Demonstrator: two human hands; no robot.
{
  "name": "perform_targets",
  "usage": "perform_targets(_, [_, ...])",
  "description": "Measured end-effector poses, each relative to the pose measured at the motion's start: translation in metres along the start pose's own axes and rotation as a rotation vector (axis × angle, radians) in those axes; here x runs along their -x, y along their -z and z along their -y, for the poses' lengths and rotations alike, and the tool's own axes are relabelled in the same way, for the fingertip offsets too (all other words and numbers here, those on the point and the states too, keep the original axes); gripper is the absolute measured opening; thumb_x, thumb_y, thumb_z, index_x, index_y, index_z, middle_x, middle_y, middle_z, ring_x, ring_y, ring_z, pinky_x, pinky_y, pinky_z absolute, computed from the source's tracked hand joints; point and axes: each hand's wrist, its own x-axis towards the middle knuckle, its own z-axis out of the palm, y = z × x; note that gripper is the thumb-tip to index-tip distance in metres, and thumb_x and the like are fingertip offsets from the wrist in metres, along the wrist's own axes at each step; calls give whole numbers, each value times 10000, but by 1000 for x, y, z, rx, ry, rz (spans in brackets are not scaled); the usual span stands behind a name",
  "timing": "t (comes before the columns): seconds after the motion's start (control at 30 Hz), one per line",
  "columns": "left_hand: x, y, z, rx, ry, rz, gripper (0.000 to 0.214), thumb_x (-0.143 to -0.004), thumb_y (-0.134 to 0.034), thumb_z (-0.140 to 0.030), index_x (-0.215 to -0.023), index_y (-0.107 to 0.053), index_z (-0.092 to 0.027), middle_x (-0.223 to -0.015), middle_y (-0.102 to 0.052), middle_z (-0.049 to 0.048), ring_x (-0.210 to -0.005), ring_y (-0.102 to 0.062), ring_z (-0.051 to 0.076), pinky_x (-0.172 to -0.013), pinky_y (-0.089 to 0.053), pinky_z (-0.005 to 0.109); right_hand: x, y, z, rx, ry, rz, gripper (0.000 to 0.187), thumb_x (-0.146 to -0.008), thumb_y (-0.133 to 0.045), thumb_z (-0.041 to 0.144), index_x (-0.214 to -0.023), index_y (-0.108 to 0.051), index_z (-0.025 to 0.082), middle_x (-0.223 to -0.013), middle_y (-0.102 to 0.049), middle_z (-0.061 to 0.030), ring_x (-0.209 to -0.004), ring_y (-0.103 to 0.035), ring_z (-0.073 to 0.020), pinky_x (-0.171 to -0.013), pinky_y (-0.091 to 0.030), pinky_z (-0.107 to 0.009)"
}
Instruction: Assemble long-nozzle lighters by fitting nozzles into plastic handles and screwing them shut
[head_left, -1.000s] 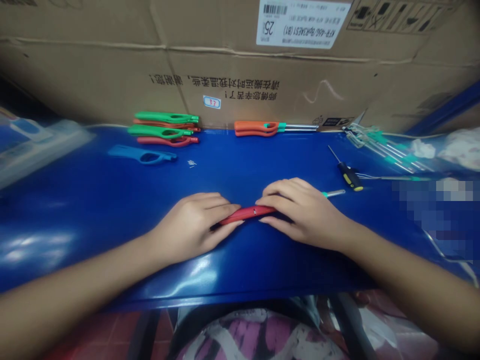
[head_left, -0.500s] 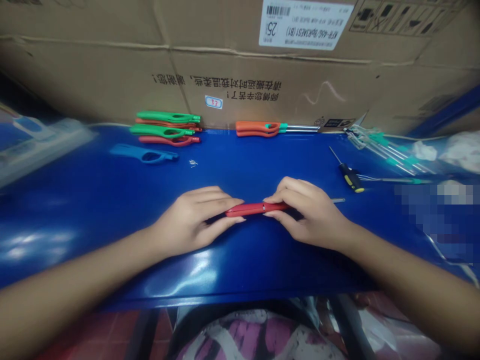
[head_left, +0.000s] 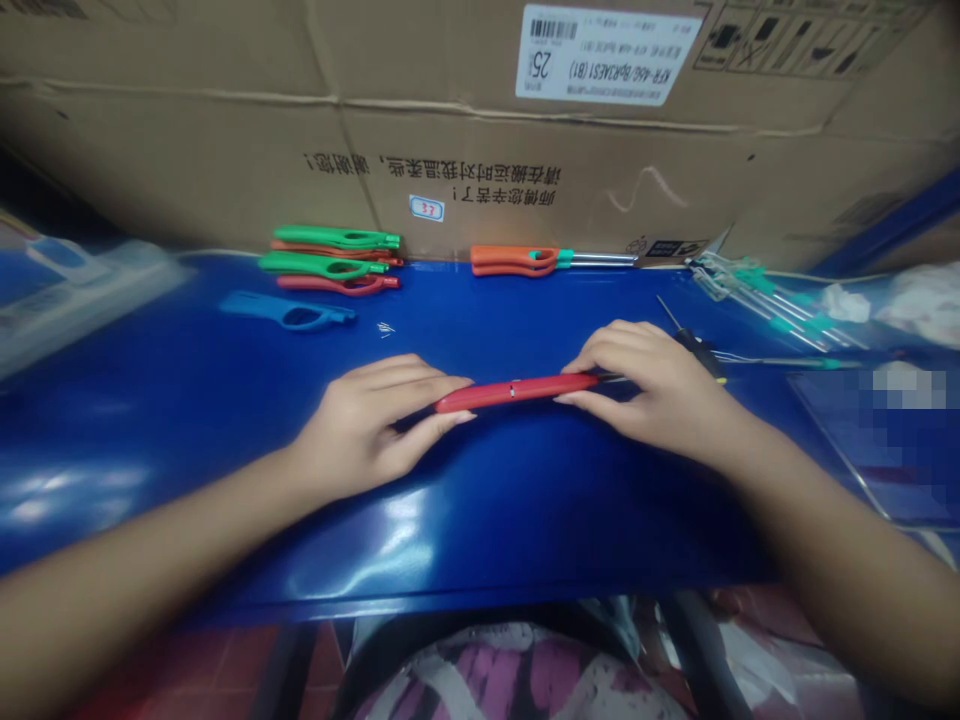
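Note:
A long red plastic handle [head_left: 517, 390] lies across the middle of the blue table [head_left: 187, 420], held at both ends. My left hand [head_left: 371, 425] pinches its left end between thumb and fingers. My right hand [head_left: 652, 390] is closed over its right end, where the handle disappears under my fingers. A black and yellow screwdriver [head_left: 697, 345] lies just behind my right hand.
Green and red handles [head_left: 330, 260] are stacked at the back left, with a blue handle [head_left: 289, 312] in front of them. An orange handle with a metal rod [head_left: 540, 260] lies against a big cardboard box [head_left: 480, 120]. Teal-tipped metal rods [head_left: 765, 295] lie at the right.
My right hand has slid to the right along the red handle, so more of it shows between my hands. The handle sits a little farther from me than before.

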Motion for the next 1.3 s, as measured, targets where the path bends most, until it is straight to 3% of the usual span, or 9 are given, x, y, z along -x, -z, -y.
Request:
perform_targets(0.2, [1, 1, 1, 3, -34, 0, 238, -888, -723, -203, -1118, -731, -144, -992, -781, 81, -854, -722, 173, -834, -576, 289, 1, 4, 4, 62, 71, -12, 192, -946, -646, 370, -860, -631, 200, -790, -666, -31, -781, -614, -204, -765, -402, -360])
perform_targets(0.3, [-1, 1, -2, 45, 40, 1, 212, -880, -732, -217, -1077, -748, -142, -978, -781, 75, -860, -720, 170, -833, -566, 273, 2, 3, 4, 40, 62, -5, 190, -935, -667, 367, -859, -638, 196, -794, -679, -18, -775, -626, -187, -802, -409, -356])
perform_targets(0.43, [-6, -2, -7, 297, 540, -7, 216, -871, -743, -347, -965, -779, -156, -866, -783, 53, -740, -712, 147, -709, -567, 227, 2, -3, 5, 23, -3, -7, 179, -964, -625, 362, -999, -664, 190, -962, -732, -50, -900, -671, -205, -856, -418, -361])
perform_targets(0.53, [-10, -6, -9, 681, 935, 9, 342, -866, -736, -421, -1079, -752, -154, -735, -760, 40, -582, -659, 116, -576, -549, 198, 1, -9, 11, 33, 11, 44, 386, -970, -615, 419, -1280, -602, 190, -1205, -707, -86, -1115, -644, -238, -921, -410, -374])
perform_targets(0.63, [-11, -10, -8, 945, 1096, 77, 395, -876, -727, -408, -1177, -704, -152, -751, -762, 55, -577, -658, 107, -581, -555, 191, 0, -15, 19, 5, 73, 132, 474, -971, -609, 443, -1380, -556, 208, -1235, -697, -80, -1115, -640, -235, -882, -415, -374])
perform_targets(0.77, [-9, -12, -8, 909, 937, 211, 398, -924, -658, -446, -1188, -706, -152, -880, -777, 81, -699, -705, 143, -685, -598, 250, 0, -20, 23, -73, 72, 143, 374, -1022, -535, 369, -1343, -595, 188, -1150, -724, -72, -1022, -667, -208, -823, -413, -363])
perform_targets(0.9, [-4, -9, -10, 519, 557, 243, 357, -893, -719, -378, -1214, -705, -222, -1081, -767, 43, -902, -726, 173, -811, -587, 268, 2, -20, 22, -164, 74, 74, 298, -1030, -526, 306, -1274, -637, 176, -1141, -727, -64, -1024, -668, -175, -846, -416, -342])
perform_targets(1.03, [2, -7, -11, 257, 247, 239, 290, -939, -677, -294, -1209, -708, -193, -1107, -759, 45, -974, -716, 161, -873, -558, 247, 2, -19, 22, -229, 140, 18, 217, -1006, -564, 263, -1168, -680, 177, -1133, -737, -52, -1015, -670, -163, -869, -432, -325])
perform_targets(1.3, [5, -7, -12, 131, 112, 202, 272, -946, -661, -257, -1195, -693, -153, -1078, -766, 61, -947, -729, 164, -849, -574, 241, 2, -22, 25, -165, 169, -38, 183, -986, -592, 256, -1099, -717, 184, -1075, -775, -29, -933, -710, -174, -805, -457, -327])
